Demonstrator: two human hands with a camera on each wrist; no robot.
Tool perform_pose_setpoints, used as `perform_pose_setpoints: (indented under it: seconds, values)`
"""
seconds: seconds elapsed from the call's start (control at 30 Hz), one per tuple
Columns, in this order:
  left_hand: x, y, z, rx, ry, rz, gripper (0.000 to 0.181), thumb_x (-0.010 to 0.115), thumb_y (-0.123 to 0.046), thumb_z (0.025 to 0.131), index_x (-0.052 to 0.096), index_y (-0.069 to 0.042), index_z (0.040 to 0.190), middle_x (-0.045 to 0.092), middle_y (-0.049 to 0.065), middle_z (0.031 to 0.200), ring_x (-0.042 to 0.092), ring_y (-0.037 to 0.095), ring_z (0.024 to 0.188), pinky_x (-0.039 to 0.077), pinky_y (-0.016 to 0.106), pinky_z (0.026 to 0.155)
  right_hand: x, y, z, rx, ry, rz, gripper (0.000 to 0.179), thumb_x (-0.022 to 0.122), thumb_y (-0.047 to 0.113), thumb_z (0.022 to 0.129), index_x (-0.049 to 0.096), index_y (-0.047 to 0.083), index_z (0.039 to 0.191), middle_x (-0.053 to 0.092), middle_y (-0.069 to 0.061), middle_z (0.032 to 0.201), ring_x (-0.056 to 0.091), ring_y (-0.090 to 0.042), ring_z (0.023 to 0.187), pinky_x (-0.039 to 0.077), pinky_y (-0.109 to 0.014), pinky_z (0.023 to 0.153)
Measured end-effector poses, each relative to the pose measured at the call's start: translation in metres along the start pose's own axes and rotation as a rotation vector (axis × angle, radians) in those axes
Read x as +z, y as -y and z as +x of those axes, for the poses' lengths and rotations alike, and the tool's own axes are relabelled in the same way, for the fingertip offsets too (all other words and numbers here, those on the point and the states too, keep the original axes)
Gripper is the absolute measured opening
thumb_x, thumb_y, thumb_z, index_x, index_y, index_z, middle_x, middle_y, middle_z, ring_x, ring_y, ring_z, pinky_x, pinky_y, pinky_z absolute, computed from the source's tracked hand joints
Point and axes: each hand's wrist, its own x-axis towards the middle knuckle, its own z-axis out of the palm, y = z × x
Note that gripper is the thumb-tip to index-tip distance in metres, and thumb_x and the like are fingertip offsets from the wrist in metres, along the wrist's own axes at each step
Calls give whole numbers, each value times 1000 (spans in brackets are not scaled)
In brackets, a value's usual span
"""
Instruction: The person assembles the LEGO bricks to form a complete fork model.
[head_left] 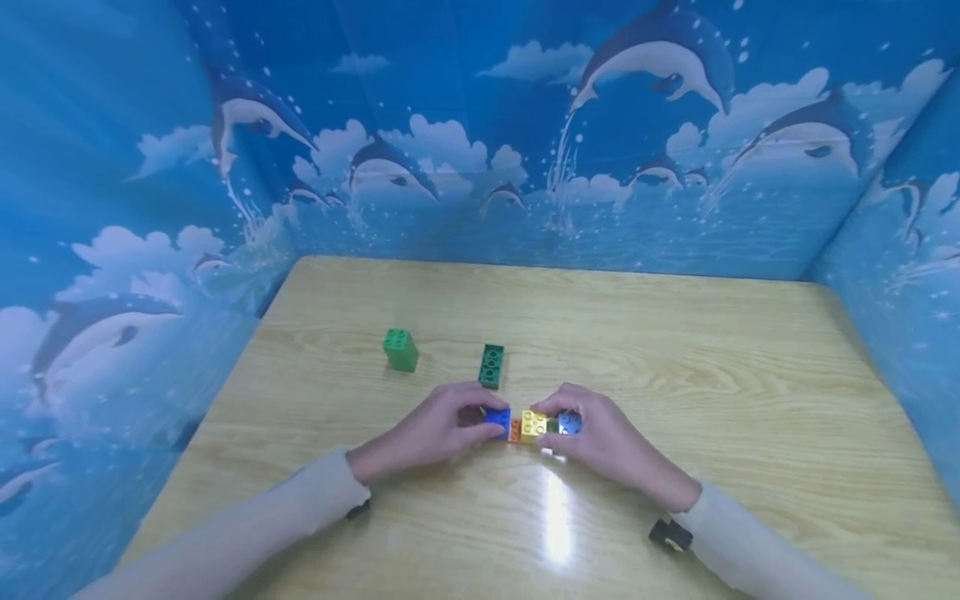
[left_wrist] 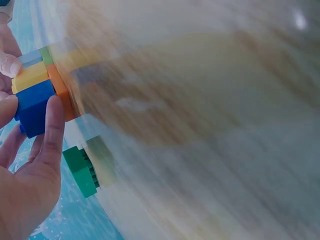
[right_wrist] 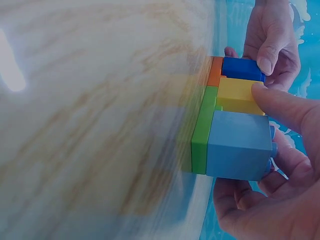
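My left hand (head_left: 438, 425) pinches a dark blue brick (left_wrist: 35, 107) between thumb and fingers. That brick sits on an orange base brick (left_wrist: 61, 92) at the left end of a low row on the table. A yellow brick (head_left: 531, 426) stands beside it, pinched by the thumb and a finger of my right hand (head_left: 603, 433). To the right, a light blue brick (right_wrist: 239, 145) stands on a light green flat brick (right_wrist: 204, 135), partly under the right hand in the head view. Its studs face up.
Behind the left hand lies a dark green brick (head_left: 491, 367), its hollow underside showing. Farther left, a tall light green brick (head_left: 401, 350) stands upright on the wooden table (head_left: 675, 350). Curtains with dolphins (head_left: 450, 225) border the back and sides.
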Motion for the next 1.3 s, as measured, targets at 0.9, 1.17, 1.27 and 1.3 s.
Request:
perform_pose_setpoints:
  seconds: [0.9, 1.17, 1.27, 1.3]
  values:
    - [5, 10, -9, -104, 0, -170, 38, 74, -32, 106, 69, -17, 140, 74, -9, 119, 72, 12, 99, 62, 33, 87, -1, 0, 0, -15, 3, 8, 37, 94, 15, 87, 81, 15, 121, 71, 9, 105, 68, -14, 99, 60, -33, 91]
    - [1, 13, -6, -243, -259, -183, 36, 75, -35, 106, 67, -9, 129, 72, -1, 101, 70, 18, 87, 62, 33, 75, -1, 1, -2, -24, 8, 4, 38, 93, 11, 86, 80, 14, 122, 71, 8, 105, 67, -14, 93, 60, -29, 82]
    - [0, 14, 2, -279, -325, -124, 53, 83, -37, 99, 62, -5, 136, 68, 1, 102, 66, 19, 86, 60, 35, 74, -1, 1, -2, -18, 15, -14, 39, 93, 10, 86, 80, 15, 123, 71, 10, 105, 66, -14, 92, 60, -29, 80]
    - [0, 14, 6, -284, -334, -103, 60, 86, -37, 97, 60, -4, 139, 68, 3, 103, 64, 19, 86, 59, 36, 74, -1, 2, -2, -14, 16, -16, 39, 93, 10, 86, 80, 15, 123, 70, 10, 105, 66, -14, 91, 60, -29, 80]
